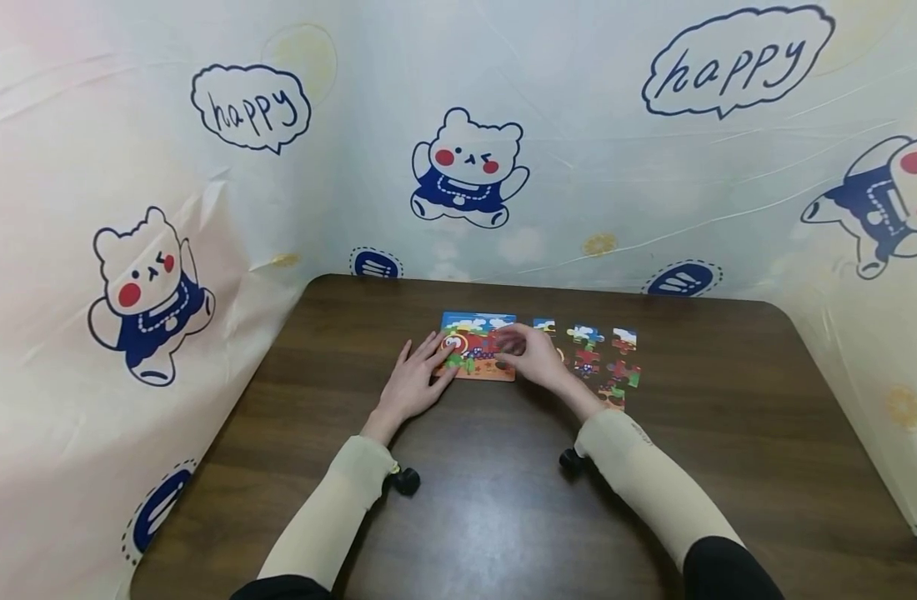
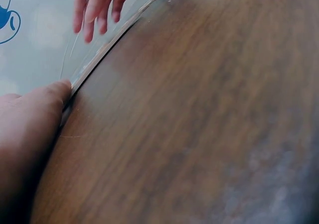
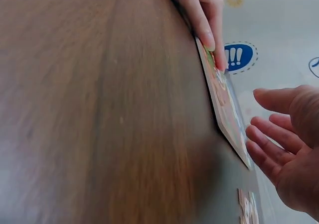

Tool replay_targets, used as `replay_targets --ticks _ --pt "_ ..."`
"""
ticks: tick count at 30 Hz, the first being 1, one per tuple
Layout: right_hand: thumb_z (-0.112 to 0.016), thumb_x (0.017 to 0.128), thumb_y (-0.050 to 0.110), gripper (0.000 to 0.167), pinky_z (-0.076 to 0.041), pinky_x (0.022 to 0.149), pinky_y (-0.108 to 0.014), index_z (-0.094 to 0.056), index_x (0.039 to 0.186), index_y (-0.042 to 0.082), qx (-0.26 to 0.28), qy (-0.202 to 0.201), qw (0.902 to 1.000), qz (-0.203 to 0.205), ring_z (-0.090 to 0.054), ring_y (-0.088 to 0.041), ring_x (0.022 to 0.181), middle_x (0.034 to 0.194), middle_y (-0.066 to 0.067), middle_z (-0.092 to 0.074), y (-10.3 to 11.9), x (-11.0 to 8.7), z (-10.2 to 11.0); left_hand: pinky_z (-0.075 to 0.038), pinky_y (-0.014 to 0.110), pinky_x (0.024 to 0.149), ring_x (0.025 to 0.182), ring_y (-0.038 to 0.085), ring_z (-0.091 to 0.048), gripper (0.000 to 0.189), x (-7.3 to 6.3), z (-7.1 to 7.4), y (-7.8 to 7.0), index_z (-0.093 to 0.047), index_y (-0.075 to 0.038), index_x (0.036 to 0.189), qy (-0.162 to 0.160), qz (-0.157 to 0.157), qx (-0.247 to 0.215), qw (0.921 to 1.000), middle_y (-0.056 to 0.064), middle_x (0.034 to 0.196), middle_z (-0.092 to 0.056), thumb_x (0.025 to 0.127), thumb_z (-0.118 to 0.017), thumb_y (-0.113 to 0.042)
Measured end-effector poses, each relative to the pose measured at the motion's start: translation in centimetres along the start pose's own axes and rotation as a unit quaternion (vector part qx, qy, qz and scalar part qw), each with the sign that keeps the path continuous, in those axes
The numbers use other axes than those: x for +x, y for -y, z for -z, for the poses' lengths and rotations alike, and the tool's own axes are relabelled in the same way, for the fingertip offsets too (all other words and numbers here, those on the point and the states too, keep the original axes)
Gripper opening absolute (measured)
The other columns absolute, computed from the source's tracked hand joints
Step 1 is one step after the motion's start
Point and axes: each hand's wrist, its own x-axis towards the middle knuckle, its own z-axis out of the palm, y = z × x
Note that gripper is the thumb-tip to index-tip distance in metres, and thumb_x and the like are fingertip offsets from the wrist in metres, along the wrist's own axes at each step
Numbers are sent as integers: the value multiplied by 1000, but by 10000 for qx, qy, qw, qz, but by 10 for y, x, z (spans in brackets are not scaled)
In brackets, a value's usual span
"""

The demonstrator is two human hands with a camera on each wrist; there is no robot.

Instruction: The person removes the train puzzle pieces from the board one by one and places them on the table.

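Observation:
A colourful jigsaw puzzle board point(image 1: 490, 372) with a blue sky and an orange bottom lies on the table. My left hand point(image 1: 412, 385) rests on its left side, fingers spread and nearly straight. Over the board's right edge hovers my right hand point(image 1: 537, 358). In the right wrist view, the thumb and fingers of that right hand point(image 3: 289, 144) are apart with nothing between them, beside the board point(image 3: 222, 97). The left wrist view shows only part of the left hand point(image 2: 30, 127), with the right hand's fingers hanging beyond.
Several loose puzzle pieces point(image 1: 585, 334) lie right of the board, some partly behind my right hand and wrist. The brown wooden table point(image 1: 473, 517) has rounded far corners. A printed cloth point(image 1: 578, 183) with bears hangs behind and along the sides.

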Motion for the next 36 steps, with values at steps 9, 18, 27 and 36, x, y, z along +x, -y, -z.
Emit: replay_targets --ticks 9,18,27,36 --pt "-79 102 10 45 -57 114 -53 -67 144 0 -106 496 9985 -212 -71 -36 129 138 -19 -75 -1 14 -14 -15 66 139 170 28 -31 63 -1 1 -2 -48 -28 168 -10 48 -24 10000 3 181 -35 112 -54 -58" --pt "-78 100 5 37 -62 101 -47 -71 136 -3 -231 520 9981 -249 -74 -31 111 120 -18 -79 3 19 -24 -16 66 139 170 28 -32 63 -1 3 -2 -50 -29 167 -27 98 -62 9999 3 180 -37 111 -57 -58" --pt "-82 97 9 39 -56 81 -33 -74 133 -5 -465 518 9971 -302 -67 -22 88 106 -17 -74 7 18 -25 -16 67 139 169 29 -34 62 -1 4 -3 -53 -26 165 -72 -24 -48 10000 3 180 -39 110 -61 -55" --pt "-87 95 13 35 -59 89 -41 -80 127 4 -713 587 9957 58 -71 -28 101 116 -15 -77 3 14 -27 -15 67 139 169 29 -33 62 -1 3 -3 -53 -28 165 -49 11 -38 10000 2 180 -38 110 -59 -57"
